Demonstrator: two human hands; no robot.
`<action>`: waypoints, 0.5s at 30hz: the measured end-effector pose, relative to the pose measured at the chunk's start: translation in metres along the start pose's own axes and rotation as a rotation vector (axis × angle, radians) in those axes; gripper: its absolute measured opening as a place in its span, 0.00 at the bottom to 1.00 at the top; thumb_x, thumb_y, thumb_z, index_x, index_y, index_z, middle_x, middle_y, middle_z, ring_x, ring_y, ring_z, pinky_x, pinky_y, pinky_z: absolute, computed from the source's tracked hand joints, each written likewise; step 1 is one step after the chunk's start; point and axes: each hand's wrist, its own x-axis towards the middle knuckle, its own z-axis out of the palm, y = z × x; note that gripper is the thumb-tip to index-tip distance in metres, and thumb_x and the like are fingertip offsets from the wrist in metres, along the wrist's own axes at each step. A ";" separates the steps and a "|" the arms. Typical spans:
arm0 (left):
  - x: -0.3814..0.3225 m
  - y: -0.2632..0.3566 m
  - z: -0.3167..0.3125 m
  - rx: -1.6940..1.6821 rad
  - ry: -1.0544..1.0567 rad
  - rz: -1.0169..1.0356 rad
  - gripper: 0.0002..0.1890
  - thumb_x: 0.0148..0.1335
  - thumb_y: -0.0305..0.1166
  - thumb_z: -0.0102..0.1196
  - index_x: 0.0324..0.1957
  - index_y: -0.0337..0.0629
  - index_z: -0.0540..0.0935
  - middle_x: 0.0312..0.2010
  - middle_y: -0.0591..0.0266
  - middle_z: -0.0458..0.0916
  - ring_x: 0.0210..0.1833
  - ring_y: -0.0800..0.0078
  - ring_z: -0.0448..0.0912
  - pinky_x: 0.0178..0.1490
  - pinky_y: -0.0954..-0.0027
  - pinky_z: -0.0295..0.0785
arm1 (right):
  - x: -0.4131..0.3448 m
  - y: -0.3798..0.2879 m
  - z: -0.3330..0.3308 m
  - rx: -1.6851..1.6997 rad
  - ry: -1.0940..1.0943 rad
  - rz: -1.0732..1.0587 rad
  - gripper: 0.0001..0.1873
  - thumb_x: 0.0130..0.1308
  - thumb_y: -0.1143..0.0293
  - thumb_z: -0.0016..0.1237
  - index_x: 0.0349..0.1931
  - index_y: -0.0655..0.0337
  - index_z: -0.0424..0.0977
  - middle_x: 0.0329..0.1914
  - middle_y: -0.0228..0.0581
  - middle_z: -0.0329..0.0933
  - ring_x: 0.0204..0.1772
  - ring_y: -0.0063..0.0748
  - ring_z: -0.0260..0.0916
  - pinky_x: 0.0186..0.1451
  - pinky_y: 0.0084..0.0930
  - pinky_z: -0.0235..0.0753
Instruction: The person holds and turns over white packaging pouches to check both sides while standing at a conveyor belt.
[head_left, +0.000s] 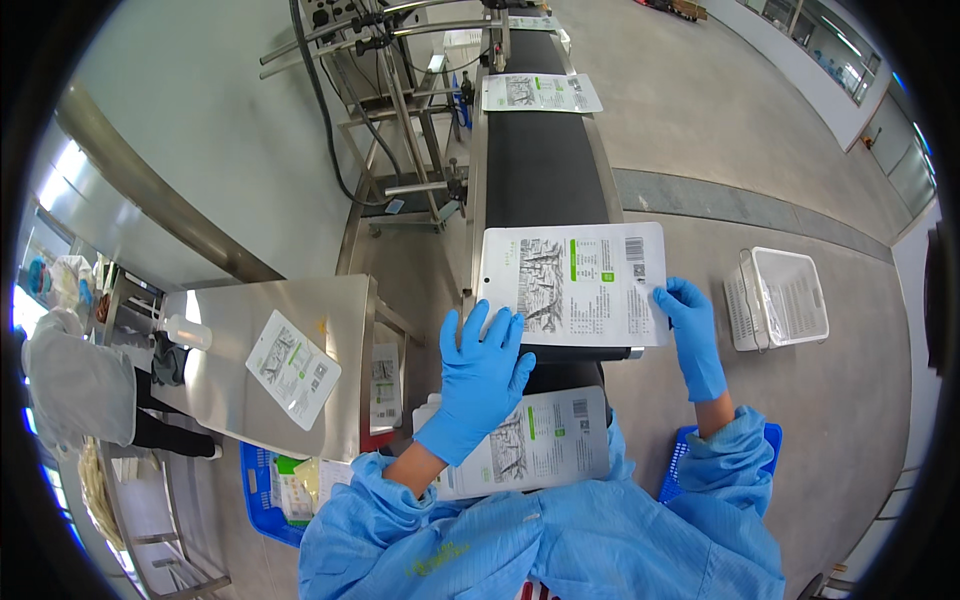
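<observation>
A flat white printed pouch (592, 300) lies across the near end of a black conveyor belt (547, 165). My right hand (691, 337), in a blue nitrile glove, pinches the pouch's right edge between thumb and fingers. My left hand (480, 375), gloved alike, is spread over the pouch's lower left corner, with its fingertips on or just above it. Below that hand, a stack of similar pouches (540, 442) rests close to my body, partly covered by my left hand and sleeve. Farther up the belt lies another pouch (540, 93).
A metal frame with a printing or coding unit (390, 82) stands left of the belt. At left, a steel table (225, 375) bears a single pouch (294, 369). A white basket (780, 300) and blue crates (259, 495) sit on the floor. A person (82, 375) stands far left.
</observation>
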 end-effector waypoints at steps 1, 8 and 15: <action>0.007 -0.002 0.005 0.021 -0.008 -0.005 0.25 0.68 0.45 0.52 0.62 0.42 0.78 0.63 0.57 0.75 0.72 0.52 0.59 0.77 0.42 0.39 | 0.009 -0.001 0.002 -0.008 -0.010 -0.012 0.07 0.68 0.70 0.57 0.42 0.62 0.79 0.34 0.26 0.79 0.31 0.13 0.70 0.31 0.16 0.66; 0.040 -0.010 0.021 0.005 0.069 -0.060 0.25 0.68 0.44 0.53 0.62 0.39 0.78 0.62 0.55 0.75 0.71 0.51 0.60 0.77 0.41 0.40 | 0.043 0.004 0.010 0.020 -0.099 -0.124 0.20 0.69 0.68 0.57 0.59 0.67 0.76 0.49 0.37 0.81 0.47 0.22 0.75 0.46 0.20 0.74; 0.038 -0.014 0.010 0.046 0.126 -0.126 0.29 0.66 0.42 0.55 0.66 0.42 0.74 0.69 0.56 0.68 0.73 0.50 0.57 0.77 0.41 0.39 | 0.018 0.021 -0.005 0.070 -0.021 -0.192 0.19 0.72 0.71 0.53 0.60 0.67 0.73 0.56 0.40 0.78 0.55 0.25 0.73 0.57 0.24 0.74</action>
